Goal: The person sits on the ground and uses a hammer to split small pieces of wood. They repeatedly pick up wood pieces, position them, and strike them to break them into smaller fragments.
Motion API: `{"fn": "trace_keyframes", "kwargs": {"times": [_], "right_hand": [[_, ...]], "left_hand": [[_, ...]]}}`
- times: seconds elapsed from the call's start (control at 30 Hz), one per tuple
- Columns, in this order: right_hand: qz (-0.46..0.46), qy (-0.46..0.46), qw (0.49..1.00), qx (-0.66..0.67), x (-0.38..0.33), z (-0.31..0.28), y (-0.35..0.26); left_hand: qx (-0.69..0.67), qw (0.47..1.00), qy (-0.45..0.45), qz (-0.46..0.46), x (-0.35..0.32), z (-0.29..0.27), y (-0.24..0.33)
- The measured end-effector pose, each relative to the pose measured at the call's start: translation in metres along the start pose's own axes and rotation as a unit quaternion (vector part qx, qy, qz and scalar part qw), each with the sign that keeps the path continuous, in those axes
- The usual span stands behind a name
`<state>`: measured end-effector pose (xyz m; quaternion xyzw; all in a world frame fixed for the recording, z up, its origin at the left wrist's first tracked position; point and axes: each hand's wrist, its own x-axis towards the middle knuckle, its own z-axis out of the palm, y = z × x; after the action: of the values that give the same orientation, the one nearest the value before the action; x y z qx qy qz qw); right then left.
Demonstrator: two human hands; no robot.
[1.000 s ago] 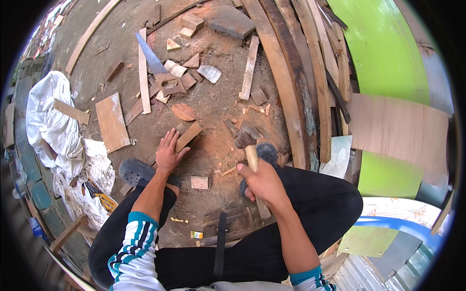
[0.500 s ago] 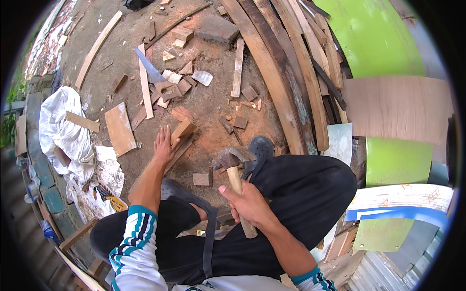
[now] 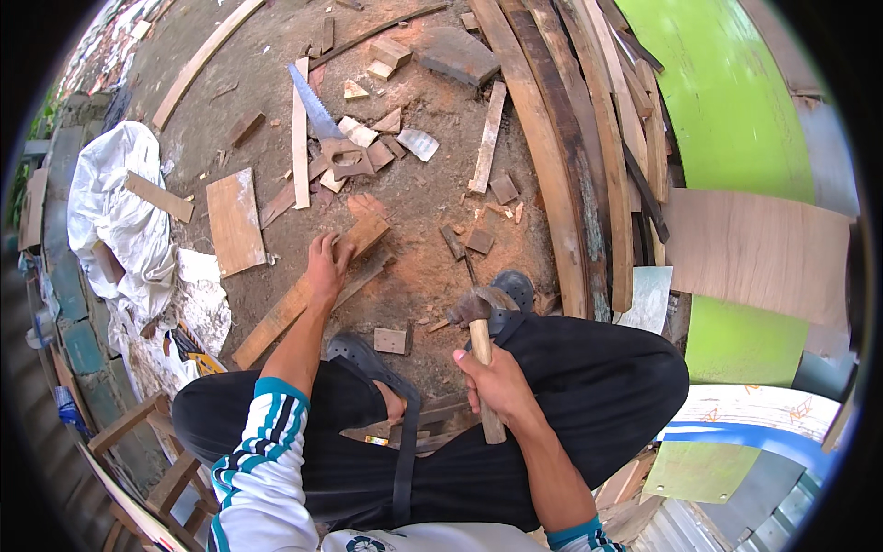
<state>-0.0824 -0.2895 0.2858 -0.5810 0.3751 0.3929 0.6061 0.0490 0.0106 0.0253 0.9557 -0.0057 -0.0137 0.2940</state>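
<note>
My left hand has its fingers curled over the edge of a wooden plank, which slants across the dirt ahead of my left knee. Another narrow piece of wood lies under and beside that plank. In my right hand is a hammer, gripped by its wooden handle. Its dark metal head points away from me, above my right shoe. A small wood block rests on the ground between my feet.
A handsaw lies among wood offcuts ahead. Long boards are stacked to the right, near green sheets and a brown panel. At the left are a white sack and a flat board.
My left hand's fingers have gone from spread out to curled over the plank, and more of its broad face shows. The hammer stays in my right hand. The whole view has shifted slightly.
</note>
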Motion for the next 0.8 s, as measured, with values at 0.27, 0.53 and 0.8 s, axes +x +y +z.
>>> {"fn": "trace_keyframes", "kwargs": {"times": [0.27,0.53,0.8], "right_hand": [[-0.009,0.020,1.000,-0.014,0.007,0.010,-0.007],[-0.010,0.015,1.000,-0.013,0.010,0.017,0.002],[-0.035,0.060,0.989,-0.133,0.005,0.023,-0.024]], "left_hand": [[0.074,0.982,-0.169,0.049,0.001,-0.026,-0.002],[0.204,0.968,-0.054,0.137,-0.005,-0.036,-0.014],[0.141,0.976,-0.157,-0.059,-0.011,-0.033,0.011]]}}
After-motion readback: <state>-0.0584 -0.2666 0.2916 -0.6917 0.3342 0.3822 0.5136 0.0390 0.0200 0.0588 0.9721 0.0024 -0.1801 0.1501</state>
